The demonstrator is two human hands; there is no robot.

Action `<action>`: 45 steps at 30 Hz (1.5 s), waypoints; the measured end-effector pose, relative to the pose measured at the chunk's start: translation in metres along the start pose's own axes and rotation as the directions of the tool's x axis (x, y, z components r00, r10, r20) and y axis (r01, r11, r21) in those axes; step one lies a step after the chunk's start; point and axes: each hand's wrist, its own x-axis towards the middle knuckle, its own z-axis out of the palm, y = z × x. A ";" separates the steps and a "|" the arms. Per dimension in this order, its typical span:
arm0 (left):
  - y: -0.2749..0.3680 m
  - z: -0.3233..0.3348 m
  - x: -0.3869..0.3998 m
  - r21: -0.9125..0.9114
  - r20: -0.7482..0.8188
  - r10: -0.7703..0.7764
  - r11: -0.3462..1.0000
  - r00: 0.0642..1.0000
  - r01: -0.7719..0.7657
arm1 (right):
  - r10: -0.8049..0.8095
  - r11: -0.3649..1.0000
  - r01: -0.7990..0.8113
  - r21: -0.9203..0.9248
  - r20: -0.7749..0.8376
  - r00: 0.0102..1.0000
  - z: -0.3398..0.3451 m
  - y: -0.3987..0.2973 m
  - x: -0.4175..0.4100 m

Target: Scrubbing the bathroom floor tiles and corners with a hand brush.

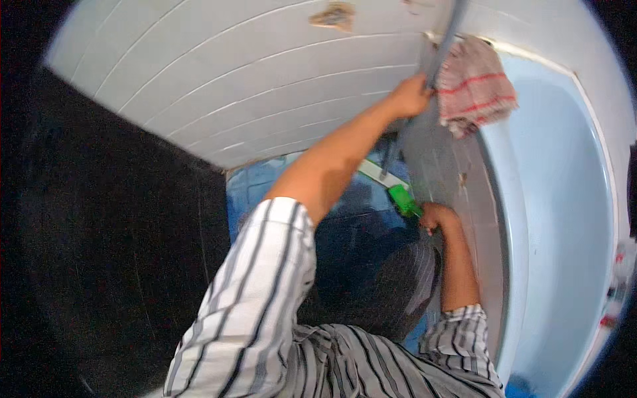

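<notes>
My left hand (412, 96) is closed around the grey pole (450, 40) of a floor squeegee or broom, beside a checked cloth. Down at the blue floor, the pole's white and green head (380, 173) rests near the wall. Low on the right, my right hand (436, 217) grips the handle of a green brush (402, 200), whose block is close to the end of that head. The brush's bristles cannot be made out.
A light-blue bathtub (557, 164) runs along the right, with a red-striped cloth (477, 87) over its far corner. White tiled wall (278, 84) rises ahead. The blue floor (348, 239) lies below me. Blurred bottles (617, 283) stand at the right rim.
</notes>
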 end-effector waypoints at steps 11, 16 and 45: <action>-0.023 -0.164 -0.149 0.184 -0.426 0.006 0.980 0.905 0.080 | -0.186 0.970 0.216 0.108 -0.234 0.954 0.008 0.008 0.068; -0.050 -0.252 -0.270 0.047 -0.672 -0.114 0.980 0.732 0.195 | -0.163 0.978 0.198 0.068 -0.346 0.924 0.018 0.017 0.085; -0.148 -0.366 -0.312 0.367 -0.930 0.258 0.616 0.263 0.697 | 0.243 0.962 -0.154 0.227 -0.441 0.864 0.020 -0.054 0.008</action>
